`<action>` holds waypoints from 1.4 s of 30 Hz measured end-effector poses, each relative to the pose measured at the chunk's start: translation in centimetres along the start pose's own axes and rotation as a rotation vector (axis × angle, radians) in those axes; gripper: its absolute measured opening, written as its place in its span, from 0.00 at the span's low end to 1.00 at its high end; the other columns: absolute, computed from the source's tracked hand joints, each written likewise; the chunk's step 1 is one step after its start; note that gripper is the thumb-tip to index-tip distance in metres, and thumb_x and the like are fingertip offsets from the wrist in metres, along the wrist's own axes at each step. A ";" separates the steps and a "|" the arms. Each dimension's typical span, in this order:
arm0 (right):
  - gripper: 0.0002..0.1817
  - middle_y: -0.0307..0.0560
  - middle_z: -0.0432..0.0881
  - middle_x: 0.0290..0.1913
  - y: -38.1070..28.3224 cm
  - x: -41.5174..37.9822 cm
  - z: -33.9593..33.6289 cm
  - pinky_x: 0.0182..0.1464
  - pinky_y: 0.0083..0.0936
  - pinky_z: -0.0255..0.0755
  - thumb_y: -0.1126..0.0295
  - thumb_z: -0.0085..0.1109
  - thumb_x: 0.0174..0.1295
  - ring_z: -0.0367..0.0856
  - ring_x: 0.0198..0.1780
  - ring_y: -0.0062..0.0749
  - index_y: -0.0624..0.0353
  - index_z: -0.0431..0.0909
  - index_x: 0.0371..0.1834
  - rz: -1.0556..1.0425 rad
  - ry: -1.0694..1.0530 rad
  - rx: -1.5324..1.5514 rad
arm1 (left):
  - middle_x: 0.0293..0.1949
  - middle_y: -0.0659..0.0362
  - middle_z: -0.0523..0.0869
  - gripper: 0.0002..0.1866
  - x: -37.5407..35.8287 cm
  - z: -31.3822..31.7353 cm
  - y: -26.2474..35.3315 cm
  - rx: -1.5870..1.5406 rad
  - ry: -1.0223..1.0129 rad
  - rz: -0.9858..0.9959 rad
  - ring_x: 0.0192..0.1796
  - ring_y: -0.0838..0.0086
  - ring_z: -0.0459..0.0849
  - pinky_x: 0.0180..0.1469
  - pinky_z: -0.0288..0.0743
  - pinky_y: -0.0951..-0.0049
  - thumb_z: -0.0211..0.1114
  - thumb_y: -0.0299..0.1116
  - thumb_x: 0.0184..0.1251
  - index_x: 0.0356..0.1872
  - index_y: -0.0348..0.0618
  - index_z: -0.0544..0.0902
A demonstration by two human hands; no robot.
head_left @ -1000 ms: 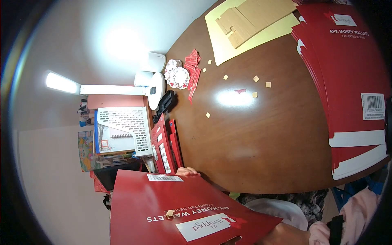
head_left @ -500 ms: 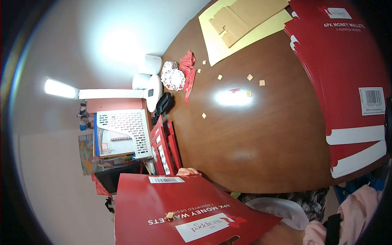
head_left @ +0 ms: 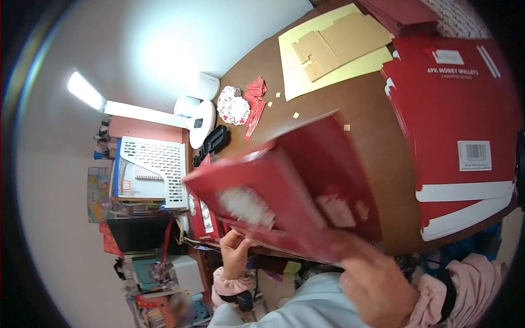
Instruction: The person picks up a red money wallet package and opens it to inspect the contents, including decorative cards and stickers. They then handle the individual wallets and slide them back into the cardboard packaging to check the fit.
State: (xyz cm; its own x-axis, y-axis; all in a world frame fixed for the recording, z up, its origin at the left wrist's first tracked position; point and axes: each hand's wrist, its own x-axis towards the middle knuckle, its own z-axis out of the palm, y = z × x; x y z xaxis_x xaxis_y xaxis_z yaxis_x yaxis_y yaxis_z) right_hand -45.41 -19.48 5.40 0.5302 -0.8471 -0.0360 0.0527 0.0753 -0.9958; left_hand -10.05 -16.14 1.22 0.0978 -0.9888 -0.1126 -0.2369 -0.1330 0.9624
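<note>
A red printed cardboard wallet-pack box, folded along a crease and blurred by motion, is held up over the near edge of the table. It has a pale patterned oval area on its front and a pale label on the other panel. At its lower left edge, my left hand pinches the card between thumb and fingers. My right hand grips the lower right edge; its fingertips are partly hidden and blurred. A small yellow square piece appears on the right panel.
A stack of flat red money wallet packs lies at the right. Yellow paper carries a brown card piece at the back. Red strips, patterned round cutouts and small yellow squares are scattered leftward. A white lamp and rack stand left.
The red box has lifted and turned from low at the near edge to upright over the table, showing its other side. Both hands have come into fuller view.
</note>
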 end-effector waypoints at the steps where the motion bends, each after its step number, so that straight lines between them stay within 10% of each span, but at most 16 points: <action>1: 0.22 0.65 0.65 0.63 -0.3 0.4 -0.7 0.63 0.34 0.61 0.76 0.46 0.58 0.67 0.62 0.57 0.68 0.69 0.58 0.022 0.040 -0.005 | 0.44 0.57 0.82 0.06 0.0 0.4 0.5 -0.024 -0.002 -0.040 0.40 0.77 0.82 0.43 0.77 0.79 0.62 0.22 0.64 0.41 0.33 0.80; 7: 0.10 0.61 0.71 0.37 1.9 2.4 -2.8 0.42 0.40 0.66 0.70 0.52 0.64 0.72 0.41 0.60 0.70 0.72 0.38 0.099 0.182 -0.180 | 0.37 0.57 0.84 0.06 -0.1 3.0 3.5 -0.076 -0.048 -0.327 0.36 0.79 0.83 0.34 0.79 0.81 0.61 0.25 0.68 0.42 0.32 0.80; 14: 0.12 0.52 0.83 0.34 1.8 4.0 -5.0 0.34 0.23 0.77 0.73 0.67 0.53 0.84 0.33 0.31 0.69 0.77 0.36 0.180 0.282 -0.425 | 0.36 0.55 0.86 0.16 -0.8 3.5 4.4 0.307 -0.209 -0.506 0.33 0.79 0.84 0.31 0.78 0.81 0.72 0.29 0.59 0.45 0.32 0.79; 17: 0.13 0.48 0.84 0.32 1.2 4.2 -5.0 0.34 0.18 0.77 0.74 0.70 0.50 0.84 0.32 0.23 0.69 0.78 0.35 0.292 0.255 -0.337 | 0.58 0.46 0.76 0.38 -0.2 4.4 4.7 0.684 -0.152 0.253 0.58 0.62 0.78 0.55 0.75 0.68 0.80 0.42 0.44 0.56 0.32 0.75; 20: 0.14 0.45 0.84 0.33 1.1 4.0 -5.1 0.32 0.15 0.76 0.75 0.71 0.50 0.83 0.33 0.18 0.69 0.77 0.36 0.411 0.214 -0.208 | 0.65 0.42 0.70 0.46 -0.2 5.2 3.3 0.629 -0.151 0.368 0.67 0.54 0.70 0.65 0.67 0.62 0.80 0.46 0.42 0.63 0.33 0.71; 30: 0.13 0.45 0.83 0.32 0.5 4.5 -4.1 0.34 0.11 0.76 0.77 0.70 0.51 0.81 0.31 0.17 0.68 0.76 0.37 0.538 0.279 -0.121 | 0.69 0.37 0.61 0.50 -0.7 5.1 1.3 0.694 -0.165 0.419 0.70 0.49 0.66 0.65 0.67 0.61 0.78 0.49 0.43 0.65 0.28 0.67; 39: 0.53 0.55 0.71 0.54 -0.5 3.0 -2.1 0.41 0.23 0.79 0.72 0.78 0.42 0.77 0.42 0.32 0.65 0.52 0.70 0.322 0.118 -0.509 | 0.68 0.36 0.63 0.47 -0.6 5.4 1.4 0.637 -0.141 0.405 0.68 0.46 0.66 0.66 0.63 0.52 0.77 0.50 0.45 0.64 0.31 0.69; 42: 0.49 0.55 0.73 0.52 0.1 2.8 -1.9 0.40 0.23 0.79 0.72 0.76 0.44 0.77 0.40 0.31 0.66 0.55 0.69 0.266 0.137 -0.654 | 0.67 0.39 0.65 0.40 -0.3 5.5 2.0 0.638 -0.129 0.456 0.69 0.48 0.65 0.66 0.61 0.53 0.75 0.47 0.49 0.63 0.38 0.73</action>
State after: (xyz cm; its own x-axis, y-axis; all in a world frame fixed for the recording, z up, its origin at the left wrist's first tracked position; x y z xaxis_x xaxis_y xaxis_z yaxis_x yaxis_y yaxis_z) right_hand -45.56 -22.83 5.05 0.3414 -0.9054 -0.2523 -0.6044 -0.0059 -0.7967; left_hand -15.88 -16.45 1.81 -0.2457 -0.9498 0.1937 -0.7384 0.3128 0.5975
